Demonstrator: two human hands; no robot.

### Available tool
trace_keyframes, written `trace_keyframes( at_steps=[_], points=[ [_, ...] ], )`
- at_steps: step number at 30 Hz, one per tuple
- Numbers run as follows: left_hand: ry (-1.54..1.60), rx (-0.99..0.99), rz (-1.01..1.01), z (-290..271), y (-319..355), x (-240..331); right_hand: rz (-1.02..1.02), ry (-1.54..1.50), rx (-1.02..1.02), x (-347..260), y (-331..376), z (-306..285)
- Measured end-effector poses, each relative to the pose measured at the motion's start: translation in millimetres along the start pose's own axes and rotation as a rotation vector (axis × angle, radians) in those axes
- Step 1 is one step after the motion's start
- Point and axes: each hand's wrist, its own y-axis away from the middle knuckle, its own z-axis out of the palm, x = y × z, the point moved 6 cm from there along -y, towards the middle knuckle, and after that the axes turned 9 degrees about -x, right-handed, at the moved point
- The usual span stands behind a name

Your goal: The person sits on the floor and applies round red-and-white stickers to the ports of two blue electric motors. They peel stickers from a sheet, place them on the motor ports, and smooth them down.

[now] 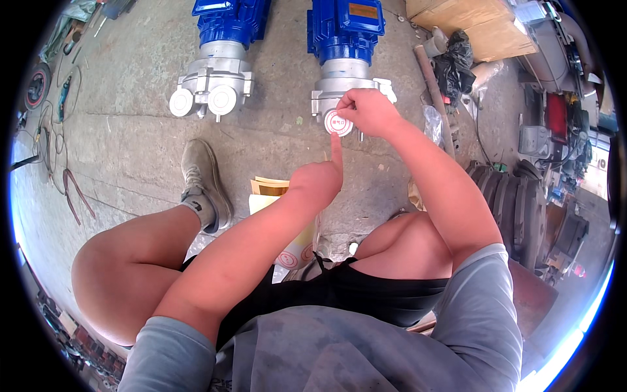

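Two blue motor pumps with silver housings stand on the concrete floor, one at the upper left (pixel 219 65) and one at the upper middle (pixel 345 49). A round white sticker with a red ring (pixel 337 123) sits on a port of the middle pump. My right hand (pixel 367 111) pinches the sticker's upper edge with its fingertips. My left hand (pixel 319 179) is below it, the index finger stretched up and touching the sticker's lower rim, the other fingers curled. A sheet of similar round stickers (pixel 292 255) lies on the floor by my knees.
My left foot in a grey shoe (pixel 206 183) rests on the floor left of the hands. Yellow paper (pixel 268 189) lies under my left wrist. Wooden crates (pixel 470 23) and a black bag (pixel 457 65) are at the upper right; cables and tools (pixel 55 130) lie far left.
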Motion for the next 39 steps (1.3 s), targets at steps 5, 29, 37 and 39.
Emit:
trace_keyframes(
  at_steps=[5, 29, 37, 39],
  points=[
    [-0.032, 0.013, 0.004, 1.7, 0.6, -0.3, 0.018, 0.005, -0.007, -2.0, 0.3, -0.4],
    [0.017, 0.049, -0.008, -1.5, -5.7, -3.3, 0.008, 0.010, 0.037, -4.2, 2.2, -0.4],
    [-0.041, 0.046, 0.005, -4.5, -1.4, -2.8, 0.019, 0.036, 0.050, -6.9, 1.7, -0.7],
    [-0.044, 0.047, 0.007, -4.6, -2.2, -2.7, 0.025, 0.042, 0.056, -6.0, 0.8, 0.1]
  ],
)
